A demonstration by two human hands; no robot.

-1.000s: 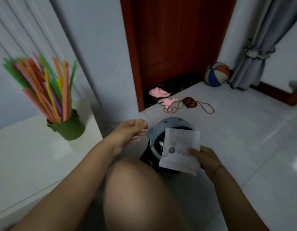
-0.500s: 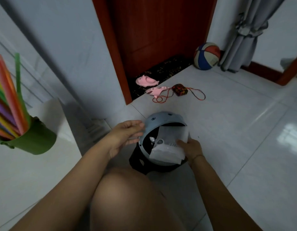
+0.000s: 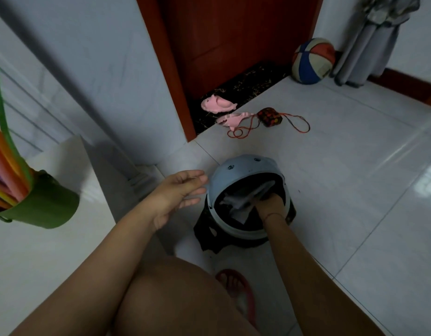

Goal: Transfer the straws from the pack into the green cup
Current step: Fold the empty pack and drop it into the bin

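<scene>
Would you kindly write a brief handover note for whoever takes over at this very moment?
Left hand: open, holding nothing, beside the bin.
Right hand: down inside the bin at the pack; its grip is hidden.
Straws stand in the green cup at the left; none show in the pack.
Done: the transfer, as far as can be seen.
Left: probably only to leave the pack in the bin and withdraw.

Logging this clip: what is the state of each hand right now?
Left hand: open, holding nothing.
Right hand: down in the bin against the pack; fingers hidden, cannot tell.
</scene>
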